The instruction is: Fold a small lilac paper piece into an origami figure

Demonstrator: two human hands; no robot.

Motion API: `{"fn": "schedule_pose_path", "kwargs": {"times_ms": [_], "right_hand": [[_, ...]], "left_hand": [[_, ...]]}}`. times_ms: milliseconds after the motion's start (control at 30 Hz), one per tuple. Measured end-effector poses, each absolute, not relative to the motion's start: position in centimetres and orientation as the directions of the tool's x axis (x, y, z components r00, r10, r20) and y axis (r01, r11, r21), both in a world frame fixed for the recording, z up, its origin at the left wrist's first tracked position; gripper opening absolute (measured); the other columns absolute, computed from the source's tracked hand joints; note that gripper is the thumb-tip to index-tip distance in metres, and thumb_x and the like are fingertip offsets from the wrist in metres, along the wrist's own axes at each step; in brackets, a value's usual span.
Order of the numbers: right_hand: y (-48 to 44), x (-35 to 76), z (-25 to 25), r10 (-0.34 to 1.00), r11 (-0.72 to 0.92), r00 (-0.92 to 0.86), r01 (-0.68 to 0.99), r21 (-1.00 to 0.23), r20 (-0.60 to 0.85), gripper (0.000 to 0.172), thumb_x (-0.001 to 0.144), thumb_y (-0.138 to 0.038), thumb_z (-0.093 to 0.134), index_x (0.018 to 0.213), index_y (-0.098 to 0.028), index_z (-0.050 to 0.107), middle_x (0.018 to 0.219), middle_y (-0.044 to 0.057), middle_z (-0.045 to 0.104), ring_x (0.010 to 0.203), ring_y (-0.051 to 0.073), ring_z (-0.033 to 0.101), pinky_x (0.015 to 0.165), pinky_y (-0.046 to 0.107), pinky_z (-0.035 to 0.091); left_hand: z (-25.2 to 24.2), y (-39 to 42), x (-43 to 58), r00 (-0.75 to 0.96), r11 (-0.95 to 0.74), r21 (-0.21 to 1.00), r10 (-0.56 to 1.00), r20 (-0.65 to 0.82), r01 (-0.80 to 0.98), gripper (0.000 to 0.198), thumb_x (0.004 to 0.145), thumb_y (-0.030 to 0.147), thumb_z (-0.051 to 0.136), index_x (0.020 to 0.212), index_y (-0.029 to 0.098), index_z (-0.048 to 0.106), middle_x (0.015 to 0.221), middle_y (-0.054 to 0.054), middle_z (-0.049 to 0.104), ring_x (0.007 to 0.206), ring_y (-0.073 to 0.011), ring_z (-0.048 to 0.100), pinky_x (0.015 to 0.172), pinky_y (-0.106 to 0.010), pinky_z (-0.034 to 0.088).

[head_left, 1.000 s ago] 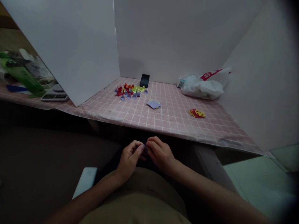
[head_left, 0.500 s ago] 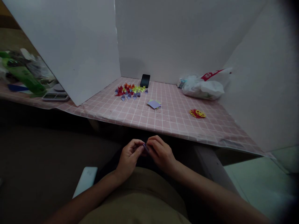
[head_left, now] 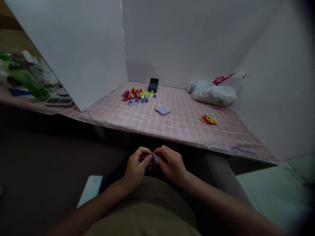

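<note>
Over my lap, in front of the table edge, both hands pinch a small folded purple paper (head_left: pixel 155 158). My left hand (head_left: pixel 137 165) grips its left side between thumb and fingers. From the right, my right hand (head_left: pixel 171 163) closes on the other side, its fingertips partly hiding the folds. On the table, a short stack of square paper sheets (head_left: pixel 162 109) lies with a purple one on top. Behind it to the left is a pile of small folded paper pieces (head_left: pixel 134 94) in red, orange and yellow, with several purple ones at its front.
A dark phone (head_left: pixel 153 85) leans behind the pile. White plastic bag (head_left: pixel 213 93) and yellow and red cut-out shapes (head_left: pixel 208 120) lie to the right. White panels (head_left: pixel 197 39) enclose the table. Outside at left are a scale (head_left: pixel 59 99) and green bottle (head_left: pixel 27 80); a white slab (head_left: pixel 90 190) lies beside my left forearm.
The purple paper has turned between my fingers and more of its pointed, folded face shows. My right fingers have lowered slightly and shifted right. The table things have not moved.
</note>
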State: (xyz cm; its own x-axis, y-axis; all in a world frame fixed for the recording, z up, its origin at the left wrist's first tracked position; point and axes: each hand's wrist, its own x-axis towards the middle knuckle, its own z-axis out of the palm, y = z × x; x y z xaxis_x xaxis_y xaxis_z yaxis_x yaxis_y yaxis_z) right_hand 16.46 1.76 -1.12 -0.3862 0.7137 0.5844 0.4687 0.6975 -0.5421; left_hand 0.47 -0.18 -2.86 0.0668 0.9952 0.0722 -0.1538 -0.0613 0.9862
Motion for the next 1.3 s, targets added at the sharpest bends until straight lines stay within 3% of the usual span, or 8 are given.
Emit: {"fn": "schedule_pose_path", "kwargs": {"times_ms": [100, 233, 333, 467, 833, 1300], "right_hand": [[1.65, 16.36, -1.07, 0.778, 0.628, -0.357, 0.435, -0.645, 0.517, 0.009, 0.089, -0.013, 0.054, 0.085, -0.018, 0.060, 0.073, 0.001, 0.063, 0.063, 0.013, 0.058, 0.059, 0.023, 0.046], [1.68, 16.25, -0.93, 0.849, 0.517, -0.324, 0.348, -0.782, 0.417, 0.009, 0.086, -0.011, 0.054, 0.082, -0.018, 0.060, 0.071, 0.000, 0.063, 0.063, 0.012, 0.058, 0.059, 0.023, 0.045], [1.86, 16.29, -0.84, 0.900, 0.383, -0.325, 0.266, -0.885, 0.291, 0.007, 0.088, -0.016, 0.056, 0.082, -0.017, 0.060, 0.070, -0.001, 0.062, 0.062, 0.012, 0.058, 0.058, 0.022, 0.045], [2.09, 16.36, -0.57, 0.933, 0.180, -0.339, 0.157, -0.971, 0.119, 0.016, 0.090, -0.027, 0.057, 0.080, -0.016, 0.061, 0.067, -0.001, 0.060, 0.058, 0.012, 0.057, 0.055, 0.024, 0.046], [2.22, 16.23, -0.35, 0.906, -0.069, -0.422, -0.084, -0.994, -0.027, 0.023, 0.086, -0.037, 0.068, 0.079, -0.015, 0.067, 0.070, 0.001, 0.065, 0.063, 0.012, 0.060, 0.060, 0.025, 0.050], [2.21, 16.22, -0.70, 0.889, -0.179, -0.449, -0.148, -0.973, -0.095, 0.026, 0.083, -0.040, 0.071, 0.080, -0.015, 0.066, 0.070, 0.002, 0.064, 0.062, 0.012, 0.060, 0.060, 0.026, 0.052]], "left_hand": [[-2.90, -0.14, 0.44, 0.083, -0.030, 0.986, 0.996, 0.044, -0.166, 0.015, 0.085, 0.031, 0.065, 0.085, 0.017, 0.060, 0.063, 0.003, 0.061, 0.054, -0.0110, 0.058, 0.048, -0.021, 0.048], [-3.01, 0.00, 0.37, 0.082, -0.027, 0.983, 0.996, 0.042, -0.181, 0.015, 0.083, 0.030, 0.067, 0.083, 0.017, 0.060, 0.069, 0.001, 0.065, 0.060, -0.0124, 0.063, 0.057, -0.024, 0.054], [-3.14, 0.15, 0.31, 0.072, -0.046, 0.985, 0.996, 0.059, -0.163, 0.014, 0.083, 0.028, 0.068, 0.082, 0.017, 0.060, 0.070, 0.001, 0.065, 0.062, -0.0129, 0.064, 0.060, -0.025, 0.054], [-3.31, 0.30, 0.18, 0.070, -0.068, 0.988, 0.994, 0.079, -0.141, 0.013, 0.084, 0.027, 0.068, 0.082, 0.016, 0.061, 0.073, 0.001, 0.064, 0.064, -0.0128, 0.064, 0.061, -0.024, 0.054], [-3.71, 0.46, -0.12, 0.109, -0.090, 0.982, 0.988, 0.109, -0.167, 0.014, 0.089, 0.031, 0.063, 0.085, 0.017, 0.060, 0.074, 0.002, 0.061, 0.066, -0.0119, 0.061, 0.064, -0.025, 0.052], [-3.40, 0.52, 0.04, 0.115, -0.060, 0.980, 0.990, 0.083, -0.192, 0.016, 0.088, 0.032, 0.064, 0.084, 0.017, 0.060, 0.071, 0.003, 0.061, 0.064, -0.0113, 0.060, 0.062, -0.024, 0.051]]}}
